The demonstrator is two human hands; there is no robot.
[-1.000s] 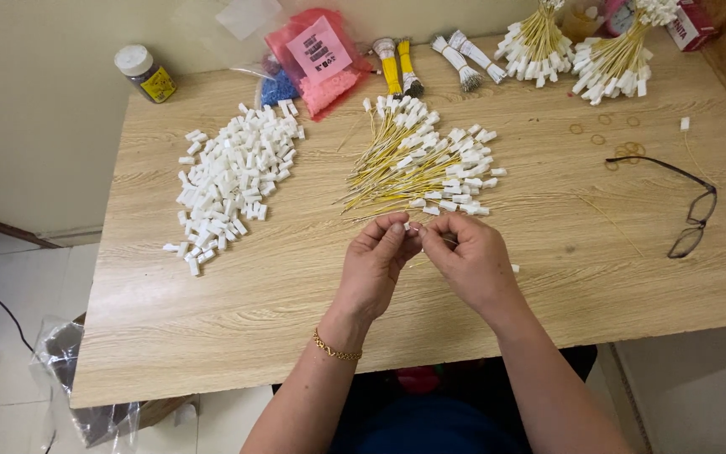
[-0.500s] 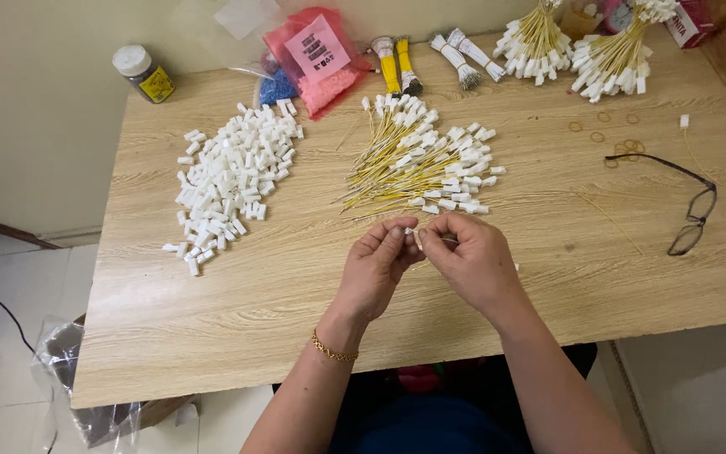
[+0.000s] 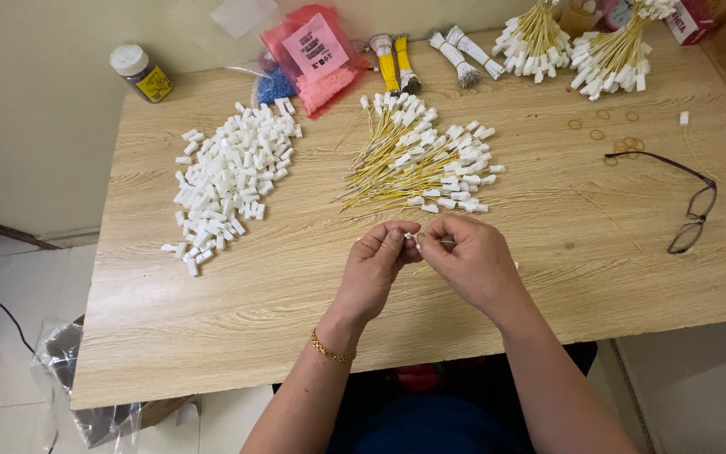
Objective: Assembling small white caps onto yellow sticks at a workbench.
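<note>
Both hands meet over the middle of the wooden table (image 3: 237, 336). My left hand (image 3: 377, 267) and my right hand (image 3: 466, 259) pinch a small white plastic connector (image 3: 412, 240) between their fingertips; a thin yellow wire runs from it under my right hand. Just beyond the hands lies a pile of yellow wires with white connectors (image 3: 420, 160). A heap of loose white connectors (image 3: 227, 178) lies to the left.
Black glasses (image 3: 689, 200) lie at the right, with a few rubber bands (image 3: 611, 133) behind them. Bundled yellow wires (image 3: 577, 42), a pink bag (image 3: 319, 52), a small jar (image 3: 139, 72) and rolled bundles (image 3: 430, 57) line the far edge.
The hands stay together at the same spot, with small finger movements on the connector. Nothing else on the table has moved.
</note>
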